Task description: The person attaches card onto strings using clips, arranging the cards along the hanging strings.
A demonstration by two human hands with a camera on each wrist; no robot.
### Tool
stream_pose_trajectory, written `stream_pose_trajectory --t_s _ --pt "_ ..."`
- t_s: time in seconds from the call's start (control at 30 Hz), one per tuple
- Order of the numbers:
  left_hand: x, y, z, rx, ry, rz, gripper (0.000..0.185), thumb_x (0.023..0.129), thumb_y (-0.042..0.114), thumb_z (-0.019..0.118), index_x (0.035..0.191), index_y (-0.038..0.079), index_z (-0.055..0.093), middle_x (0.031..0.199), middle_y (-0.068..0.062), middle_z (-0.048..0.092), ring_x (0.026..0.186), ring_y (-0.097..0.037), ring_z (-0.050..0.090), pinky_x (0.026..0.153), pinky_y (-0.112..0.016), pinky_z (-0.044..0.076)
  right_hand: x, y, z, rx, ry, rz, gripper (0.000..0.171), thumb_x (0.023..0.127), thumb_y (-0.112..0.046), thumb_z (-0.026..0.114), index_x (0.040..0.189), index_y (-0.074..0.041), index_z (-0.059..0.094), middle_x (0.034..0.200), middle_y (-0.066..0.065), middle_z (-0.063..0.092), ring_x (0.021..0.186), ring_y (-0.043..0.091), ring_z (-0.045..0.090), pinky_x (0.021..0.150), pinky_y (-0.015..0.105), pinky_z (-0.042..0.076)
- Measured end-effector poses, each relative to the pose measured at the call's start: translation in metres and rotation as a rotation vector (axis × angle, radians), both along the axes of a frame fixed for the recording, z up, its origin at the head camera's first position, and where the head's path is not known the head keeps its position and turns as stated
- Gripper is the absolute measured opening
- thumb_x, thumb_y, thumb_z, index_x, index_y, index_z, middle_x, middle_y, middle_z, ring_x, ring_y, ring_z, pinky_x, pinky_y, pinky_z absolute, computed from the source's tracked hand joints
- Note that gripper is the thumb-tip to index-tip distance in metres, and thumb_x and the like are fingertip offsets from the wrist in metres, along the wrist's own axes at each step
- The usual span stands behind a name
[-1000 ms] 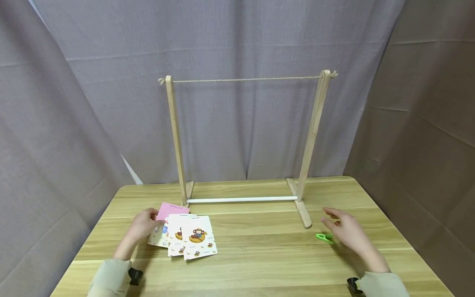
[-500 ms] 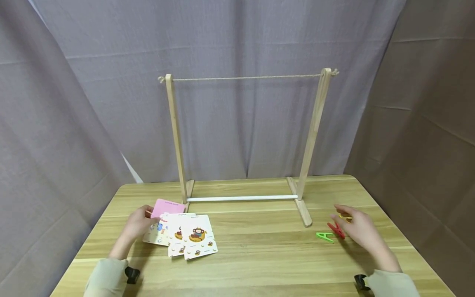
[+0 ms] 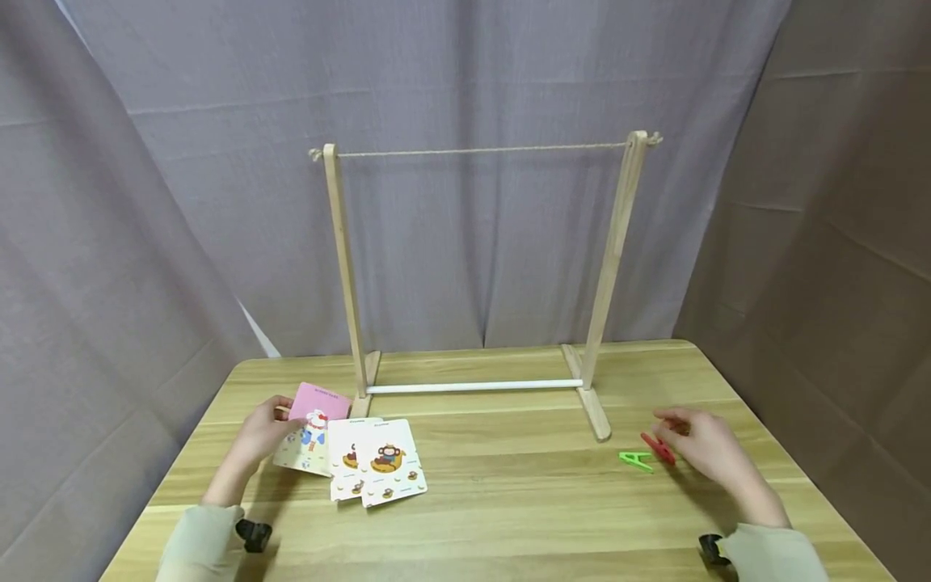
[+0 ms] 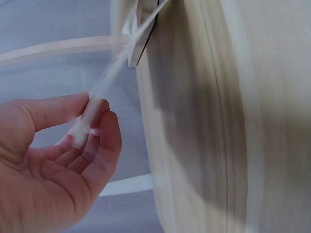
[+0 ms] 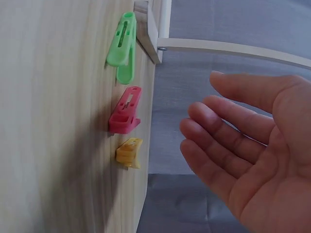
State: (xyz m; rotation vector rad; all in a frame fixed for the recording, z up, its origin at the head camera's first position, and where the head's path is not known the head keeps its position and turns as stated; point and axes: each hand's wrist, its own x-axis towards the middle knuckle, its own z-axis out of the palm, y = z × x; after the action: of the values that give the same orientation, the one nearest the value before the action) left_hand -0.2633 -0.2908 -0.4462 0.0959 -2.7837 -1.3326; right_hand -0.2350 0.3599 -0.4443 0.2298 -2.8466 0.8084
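While the left hand (image 3: 262, 432) pinches the pink card (image 3: 318, 401) off the fanned cards on the tabletop (image 3: 509, 485), the right hand (image 3: 709, 453) hovers, fingers spread, beside the red clip (image 3: 658, 449); probably pickup stage; next, a firm pinch on that clip.

We're looking at a staged recording booth, not a lived-in room: grey cloth backdrop (image 3: 465, 202) draped on every side (creases and all), one bare wooden desk (image 3: 509, 501), and a small wooden frame (image 3: 342, 267) strung with twine.

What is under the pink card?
Under the pink card lies a cartoon picture card, partly covered. The left hand pinches their edge. Anything further beneath is hidden.
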Motion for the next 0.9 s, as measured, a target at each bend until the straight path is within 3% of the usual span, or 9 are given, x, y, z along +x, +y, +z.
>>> stream_pose_trajectory --t_s 0.23,0.47,0.7,0.9 --pt "0.001 -0.003 -0.001 0.019 0.003 0.008 0.039 0.091 0.005 0.068 0.121 -0.013 0.051 0.092 -0.016 0.058 0.079 -0.022 0.055 0.063 -0.029 0.049 -0.001 0.002 -0.007 0.029 -0.054 0.065 0.037 0.093 -0.020 0.073 0.117 0.008 0.068 0.098 0.008 0.073 0.089 0.028 0.068 0.079 0.049 0.055" --pt "0.000 -0.005 0.001 0.007 0.026 0.020 0.037 0.091 0.006 0.069 0.120 -0.011 0.053 0.091 -0.014 0.056 0.079 -0.021 0.052 0.062 -0.029 0.047 -0.002 0.004 -0.014 0.044 -0.059 0.121 0.040 0.087 -0.021 0.080 0.114 0.006 0.070 0.092 0.000 0.070 0.082 0.014 0.063 0.072 0.033 0.052" --pt "0.001 -0.005 0.003 -0.002 0.043 0.023 0.036 0.090 0.006 0.069 0.119 -0.011 0.054 0.094 -0.017 0.060 0.081 -0.023 0.054 0.064 -0.029 0.048 0.000 0.005 -0.021 0.026 -0.110 0.146 0.044 0.087 -0.026 0.080 0.118 0.003 0.071 0.102 0.005 0.073 0.087 0.014 0.064 0.075 0.032 0.053" --pt "0.004 -0.005 0.005 -0.004 0.043 0.018 0.036 0.092 0.006 0.068 0.120 -0.011 0.054 0.096 -0.020 0.062 0.082 -0.025 0.057 0.065 -0.031 0.048 -0.001 0.004 -0.024 0.026 -0.099 0.149 0.042 0.086 -0.024 0.081 0.117 0.003 0.071 0.102 0.005 0.073 0.085 0.014 0.062 0.074 0.032 0.052"
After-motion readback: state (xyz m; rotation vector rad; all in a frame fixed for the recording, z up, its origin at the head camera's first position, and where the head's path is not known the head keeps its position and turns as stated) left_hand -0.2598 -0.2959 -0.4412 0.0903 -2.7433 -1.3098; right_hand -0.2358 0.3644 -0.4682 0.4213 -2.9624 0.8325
